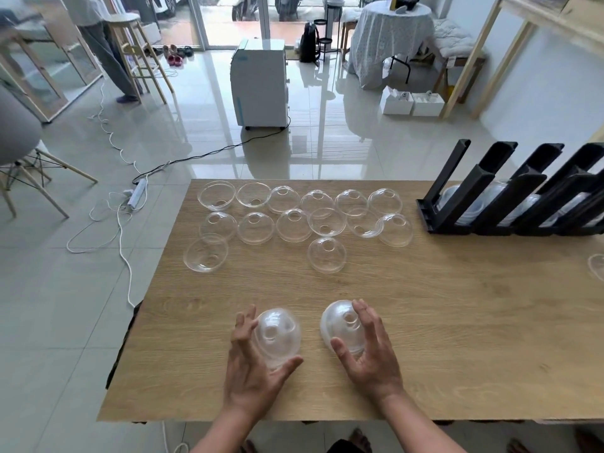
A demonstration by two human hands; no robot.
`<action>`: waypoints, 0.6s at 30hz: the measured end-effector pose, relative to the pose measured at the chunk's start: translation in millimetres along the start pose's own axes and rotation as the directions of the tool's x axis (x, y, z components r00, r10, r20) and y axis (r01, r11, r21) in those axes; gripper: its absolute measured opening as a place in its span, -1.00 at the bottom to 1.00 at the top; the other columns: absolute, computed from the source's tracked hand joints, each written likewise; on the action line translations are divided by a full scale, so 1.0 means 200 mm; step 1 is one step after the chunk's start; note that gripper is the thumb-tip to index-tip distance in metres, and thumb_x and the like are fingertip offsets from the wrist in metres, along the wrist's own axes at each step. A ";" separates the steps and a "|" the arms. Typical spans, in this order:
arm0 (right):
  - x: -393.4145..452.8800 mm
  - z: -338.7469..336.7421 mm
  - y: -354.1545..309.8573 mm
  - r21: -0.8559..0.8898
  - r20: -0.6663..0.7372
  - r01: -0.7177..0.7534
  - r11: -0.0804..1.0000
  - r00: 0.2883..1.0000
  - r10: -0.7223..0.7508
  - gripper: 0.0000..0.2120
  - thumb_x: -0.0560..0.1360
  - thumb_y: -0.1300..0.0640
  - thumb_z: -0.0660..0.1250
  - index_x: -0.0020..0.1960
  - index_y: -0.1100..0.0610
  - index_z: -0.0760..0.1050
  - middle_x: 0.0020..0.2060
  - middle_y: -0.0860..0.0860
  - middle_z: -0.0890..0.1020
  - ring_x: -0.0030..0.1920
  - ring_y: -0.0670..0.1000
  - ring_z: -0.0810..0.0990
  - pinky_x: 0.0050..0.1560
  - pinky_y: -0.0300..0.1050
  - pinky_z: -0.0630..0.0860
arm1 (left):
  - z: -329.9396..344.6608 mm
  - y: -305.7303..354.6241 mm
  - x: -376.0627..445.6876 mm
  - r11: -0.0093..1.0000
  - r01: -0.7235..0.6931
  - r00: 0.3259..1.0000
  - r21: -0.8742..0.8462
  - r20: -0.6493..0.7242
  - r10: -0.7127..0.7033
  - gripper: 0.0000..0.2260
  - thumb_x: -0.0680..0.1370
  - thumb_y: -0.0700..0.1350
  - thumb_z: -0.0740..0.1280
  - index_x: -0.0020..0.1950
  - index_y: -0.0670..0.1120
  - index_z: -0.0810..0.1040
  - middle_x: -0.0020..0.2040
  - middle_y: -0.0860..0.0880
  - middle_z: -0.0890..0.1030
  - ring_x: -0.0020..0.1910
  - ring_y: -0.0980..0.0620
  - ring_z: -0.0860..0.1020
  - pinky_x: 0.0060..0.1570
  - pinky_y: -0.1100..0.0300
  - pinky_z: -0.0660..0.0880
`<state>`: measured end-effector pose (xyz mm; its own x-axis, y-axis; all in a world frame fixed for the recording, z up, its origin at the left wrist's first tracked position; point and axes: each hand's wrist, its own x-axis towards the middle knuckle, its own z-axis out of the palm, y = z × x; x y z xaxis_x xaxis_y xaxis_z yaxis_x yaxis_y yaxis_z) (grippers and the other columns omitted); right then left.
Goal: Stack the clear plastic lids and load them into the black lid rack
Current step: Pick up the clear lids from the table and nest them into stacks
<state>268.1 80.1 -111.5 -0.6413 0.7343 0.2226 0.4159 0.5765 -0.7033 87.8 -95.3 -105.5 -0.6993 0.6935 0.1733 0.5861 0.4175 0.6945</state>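
Now 2 hands, each around a lid stack.

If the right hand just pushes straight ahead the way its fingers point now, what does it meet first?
Probably the lone clear lid standing nearer than the rows, hole up. The right hand holds a lid stack, and its fingers point up the table and slightly left. Bare wood lies between; depth is hard to judge.

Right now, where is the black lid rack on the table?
In the head view, the black lid rack stands at the table's far right corner, just right of the loose lids.
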 end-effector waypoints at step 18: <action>-0.01 0.00 -0.02 -0.006 0.000 -0.022 1.000 1.000 0.022 -0.23 0.54 -0.40 0.28 0.63 -0.21 0.07 0.59 0.02 0.30 0.57 0.01 0.28 0.37 0.19 0.48 | 0.04 -0.02 -0.01 0.991 -0.046 0.996 0.125 0.077 0.036 -0.04 0.49 0.48 0.22 0.58 -0.20 0.06 0.62 -0.18 0.14 0.59 -0.10 0.17 0.42 -0.32 0.35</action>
<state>268.7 77.1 -109.3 -0.6317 0.7471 0.2069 0.4340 0.5620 -0.7041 89.7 -94.3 -113.6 -0.6441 0.7512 0.1443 0.6638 0.4553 0.5934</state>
